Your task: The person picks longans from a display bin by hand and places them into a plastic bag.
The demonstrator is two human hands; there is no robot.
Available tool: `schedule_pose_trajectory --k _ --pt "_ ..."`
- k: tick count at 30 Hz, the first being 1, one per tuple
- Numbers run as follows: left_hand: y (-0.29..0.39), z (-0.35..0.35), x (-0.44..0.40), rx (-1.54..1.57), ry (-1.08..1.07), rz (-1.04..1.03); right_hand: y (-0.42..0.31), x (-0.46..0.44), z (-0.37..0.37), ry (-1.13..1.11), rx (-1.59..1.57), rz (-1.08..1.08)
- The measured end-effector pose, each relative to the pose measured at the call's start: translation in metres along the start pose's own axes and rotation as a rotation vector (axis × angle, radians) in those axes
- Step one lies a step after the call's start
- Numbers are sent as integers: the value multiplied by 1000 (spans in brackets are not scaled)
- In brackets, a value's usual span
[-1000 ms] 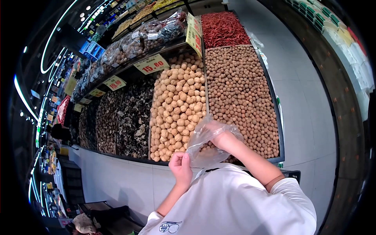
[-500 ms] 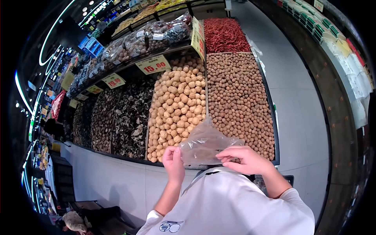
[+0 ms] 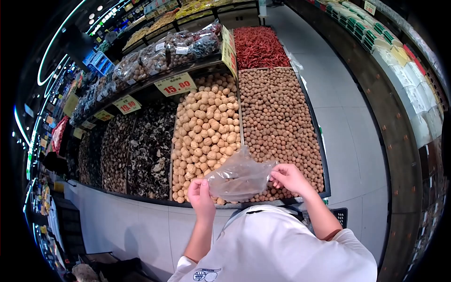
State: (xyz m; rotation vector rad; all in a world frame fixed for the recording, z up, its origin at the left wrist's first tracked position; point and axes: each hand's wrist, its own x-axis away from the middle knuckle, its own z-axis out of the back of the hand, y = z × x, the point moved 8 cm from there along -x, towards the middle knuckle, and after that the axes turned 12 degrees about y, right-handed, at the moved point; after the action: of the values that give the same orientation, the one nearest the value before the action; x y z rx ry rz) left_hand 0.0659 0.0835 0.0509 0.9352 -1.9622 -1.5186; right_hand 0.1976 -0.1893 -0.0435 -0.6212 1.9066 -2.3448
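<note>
A clear plastic bag (image 3: 239, 176) is stretched between my two hands, above the front edge of the bins. My left hand (image 3: 201, 195) pinches its left side, near the walnuts (image 3: 206, 127). At the bag's right side, my right hand (image 3: 286, 178) grips the plastic between thumb and fingers, over the small round brown dried fruits (image 3: 282, 113). I see nothing inside the bag; the nuts show through the plastic.
Red dried chillies (image 3: 260, 46) fill the bin at the back. Dark dried fungus (image 3: 152, 145) lies left of the walnuts. A price sign (image 3: 176, 84) hangs below a shelf of bagged goods (image 3: 164, 54). A black basket (image 3: 340, 216) stands by my right side.
My right hand has moved from the bag's lower edge up to its right corner and closed on it. The bag is spread wider, and the view has shifted slightly.
</note>
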Motion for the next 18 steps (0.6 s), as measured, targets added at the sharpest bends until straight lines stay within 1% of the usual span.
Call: schedule_pose_trajectory --k 1,3,5,8,9,11,12,13,14,15,16,18 --pt "-1 3 -1 26 -4 19 0 -8 -12 -121 -167 -50" --pt "12 0 -7 11 17 19 -35 -20 -26 -100 -130 -6" --pt "19 9 -16 -8 40 22 -73 -25 -53 -174 -150 162" --pt "36 26 -31 21 86 -112 -139 -2 -90 -310 -278 277" --pt "39 28 -34 26 87 -112 -151 3 -101 -357 -329 299" --pt "45 37 -39 -9 124 -122 -154 -4 -117 -346 -367 324" --pt "43 41 -41 -38 73 -118 -149 -15 -119 -281 -359 302" --pt "41 44 -41 -35 72 -114 -143 -25 -120 -215 -350 280" --pt "38 46 -42 -102 68 -106 -142 -28 -118 -155 -342 323" --pt "35 47 -43 -169 65 -99 -138 -27 -116 -154 -337 323" --pt "35 48 -42 -166 65 -94 -132 -24 -115 -169 -366 288" --pt "44 59 -36 -189 162 -210 -127 -13 -114 -177 -388 240"
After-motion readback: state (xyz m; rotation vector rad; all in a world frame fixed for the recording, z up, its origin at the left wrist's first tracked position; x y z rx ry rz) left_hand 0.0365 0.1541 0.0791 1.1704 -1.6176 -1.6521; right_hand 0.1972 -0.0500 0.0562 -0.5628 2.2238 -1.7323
